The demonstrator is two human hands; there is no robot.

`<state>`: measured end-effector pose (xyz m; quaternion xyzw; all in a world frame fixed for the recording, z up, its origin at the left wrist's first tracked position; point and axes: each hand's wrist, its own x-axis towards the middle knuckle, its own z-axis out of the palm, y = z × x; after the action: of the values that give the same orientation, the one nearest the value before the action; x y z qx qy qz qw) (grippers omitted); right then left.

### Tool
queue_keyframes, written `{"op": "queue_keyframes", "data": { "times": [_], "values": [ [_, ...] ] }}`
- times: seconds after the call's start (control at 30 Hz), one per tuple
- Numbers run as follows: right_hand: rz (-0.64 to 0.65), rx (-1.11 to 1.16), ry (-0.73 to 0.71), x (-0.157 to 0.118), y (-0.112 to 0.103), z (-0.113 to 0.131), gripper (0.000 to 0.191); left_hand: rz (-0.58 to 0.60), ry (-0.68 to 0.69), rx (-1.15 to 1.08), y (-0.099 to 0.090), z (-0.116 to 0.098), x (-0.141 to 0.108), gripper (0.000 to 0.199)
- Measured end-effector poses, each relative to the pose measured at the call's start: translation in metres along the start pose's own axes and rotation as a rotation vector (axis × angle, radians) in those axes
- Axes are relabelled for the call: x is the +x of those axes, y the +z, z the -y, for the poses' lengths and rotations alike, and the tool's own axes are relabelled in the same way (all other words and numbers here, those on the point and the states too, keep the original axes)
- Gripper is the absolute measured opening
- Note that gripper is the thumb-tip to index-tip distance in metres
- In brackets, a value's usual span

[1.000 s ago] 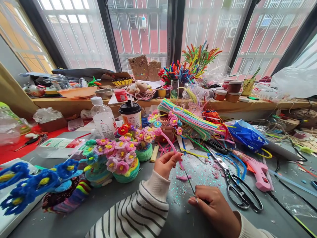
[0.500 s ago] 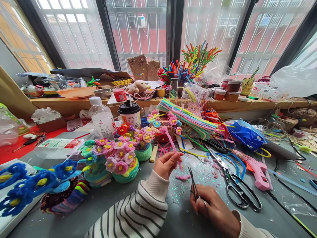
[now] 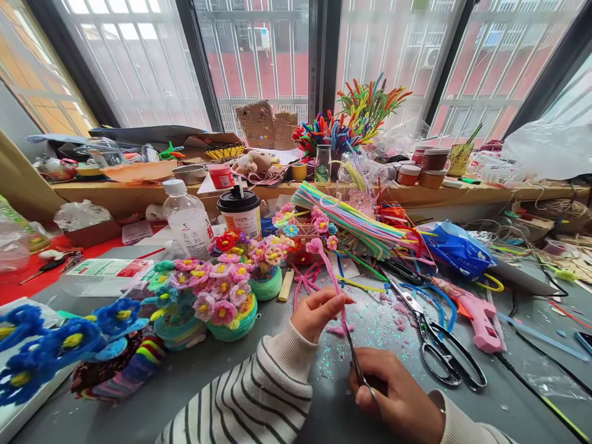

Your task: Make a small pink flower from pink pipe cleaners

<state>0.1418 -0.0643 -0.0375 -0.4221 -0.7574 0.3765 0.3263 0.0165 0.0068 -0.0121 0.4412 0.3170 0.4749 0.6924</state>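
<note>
My left hand [image 3: 319, 313] pinches a pink pipe cleaner [image 3: 328, 265] between thumb and fingers. Its upper end is curled into a small loop, and a short tail hangs below the fingers. Small scissors [image 3: 355, 359] are gripped in my right hand [image 3: 393, 391], their narrow blades pointing up at that tail. Whether the blades touch the fuzz I cannot tell. Beneath, a loose pink piece [image 3: 340, 330] lies on the grey table [image 3: 296, 425] among glitter and pink fluff. Left of my hands stand pots of pipe-cleaner flowers, with pink blooms [image 3: 224, 287] nearest.
Large scissors [image 3: 430, 330] and a pink glue gun [image 3: 476, 317] with a cable lie at the right. Behind are a bundle of pastel pipe cleaners [image 3: 351, 216], a lidded cup [image 3: 240, 213], and a plastic bottle [image 3: 187, 219]. Blue flowers [image 3: 69, 339] stand front left.
The small scissors have come up and left, their blades closing together at the pipe cleaner's lower tail. My left hand has shifted slightly right, still pinching the pipe cleaner.
</note>
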Motion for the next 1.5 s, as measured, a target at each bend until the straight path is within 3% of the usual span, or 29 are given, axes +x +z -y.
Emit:
{"op": "queue_keyframes", "data": {
  "times": [0.47,0.8,1.13,1.5],
  "values": [
    [-0.067,-0.148,0.016,-0.001,0.001,-0.005,0.051,-0.046,-0.058,-0.131,0.0,-0.002,0.001,0.014],
    [-0.129,-0.275,0.007,0.0,0.001,-0.005,0.05,-0.081,-0.091,-0.223,0.0,-0.008,0.003,0.027],
    [-0.107,-0.26,0.052,0.001,0.002,-0.002,0.052,-0.205,-0.012,-0.276,-0.004,-0.008,0.006,0.019],
    [0.016,-0.105,-0.004,0.0,0.001,0.005,0.058,-0.114,-0.072,-0.267,0.0,-0.008,0.001,0.022]
  ]
}}
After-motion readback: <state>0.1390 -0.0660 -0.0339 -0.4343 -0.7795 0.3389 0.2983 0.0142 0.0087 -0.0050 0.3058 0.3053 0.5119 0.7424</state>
